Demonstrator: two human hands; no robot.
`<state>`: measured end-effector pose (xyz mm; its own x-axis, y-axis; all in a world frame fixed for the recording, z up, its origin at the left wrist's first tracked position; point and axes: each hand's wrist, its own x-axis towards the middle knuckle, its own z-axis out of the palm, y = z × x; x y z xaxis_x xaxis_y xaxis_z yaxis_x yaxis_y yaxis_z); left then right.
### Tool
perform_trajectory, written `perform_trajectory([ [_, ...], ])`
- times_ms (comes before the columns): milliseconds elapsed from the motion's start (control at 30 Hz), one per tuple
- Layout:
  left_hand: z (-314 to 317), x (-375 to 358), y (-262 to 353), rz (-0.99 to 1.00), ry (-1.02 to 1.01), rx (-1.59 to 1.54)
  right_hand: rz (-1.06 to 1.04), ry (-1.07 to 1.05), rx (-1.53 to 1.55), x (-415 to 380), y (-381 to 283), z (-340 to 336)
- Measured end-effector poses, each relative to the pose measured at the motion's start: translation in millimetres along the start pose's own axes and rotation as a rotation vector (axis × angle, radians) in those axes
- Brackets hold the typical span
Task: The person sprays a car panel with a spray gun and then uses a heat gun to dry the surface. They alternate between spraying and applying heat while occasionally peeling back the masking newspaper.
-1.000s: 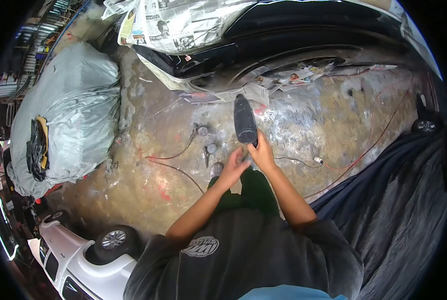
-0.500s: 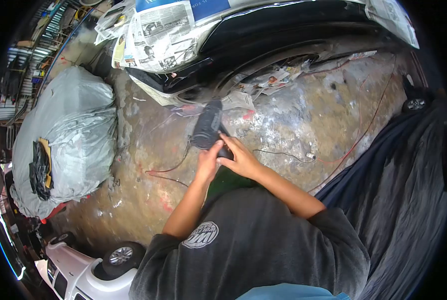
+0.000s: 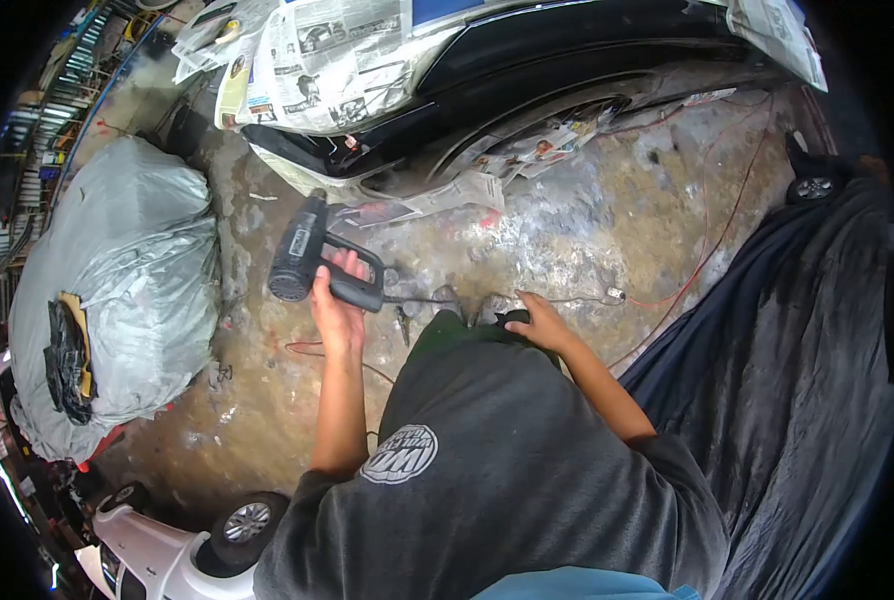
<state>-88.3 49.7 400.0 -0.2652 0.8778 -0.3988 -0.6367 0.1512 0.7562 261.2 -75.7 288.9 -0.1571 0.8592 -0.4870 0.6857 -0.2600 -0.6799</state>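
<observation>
A black heat gun (image 3: 305, 250) is in my left hand (image 3: 337, 305), whose fingers wrap its looped handle. The nozzle points up toward the car's lower front corner, apart from it. A dark cord (image 3: 417, 300) runs from the handle's base across toward my shoes. My right hand (image 3: 544, 325) lies by my right knee, thumb and forefinger spread around a dark patch that may be cloth. Its other fingers are hidden. Ahead stands a black car (image 3: 567, 60), partly masked with newspaper (image 3: 327, 70).
A car under a grey plastic cover (image 3: 152, 250) stands at left, with a white vehicle (image 3: 157, 545) below it. Dark fabric (image 3: 767, 420) drapes at right. A red cord (image 3: 702, 270) and a white connector (image 3: 615, 295) lie on the stained floor (image 3: 567, 245).
The heat gun has moved left with my left hand. My right hand has come off it and moved right, down to my knee. Newspaper beneath the car has come more into view.
</observation>
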Motion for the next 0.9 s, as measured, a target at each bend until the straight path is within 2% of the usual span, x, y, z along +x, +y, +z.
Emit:
perform_trajectory([
  [167,-24.2,44.0,6.6,0.058,0.003,-0.043,0.015,0.207,-0.015,5.2,5.9,25.0],
  [400,-29.0,71.2,-1.7,0.084,-0.005,-0.104,0.029,0.137,-0.010,-3.5,-7.0,32.4],
  [533,-22.5,70.5,0.9,0.091,-0.030,-0.088,0.104,0.151,0.024,-12.0,2.9,28.8],
  [800,-21.6,68.5,0.1,0.201,-0.072,0.083,0.087,0.292,0.062,-27.0,26.0,37.0],
  [900,-25.3,65.5,2.7,0.210,-0.106,0.118,0.145,0.257,0.102,-25.7,25.1,47.4],
])
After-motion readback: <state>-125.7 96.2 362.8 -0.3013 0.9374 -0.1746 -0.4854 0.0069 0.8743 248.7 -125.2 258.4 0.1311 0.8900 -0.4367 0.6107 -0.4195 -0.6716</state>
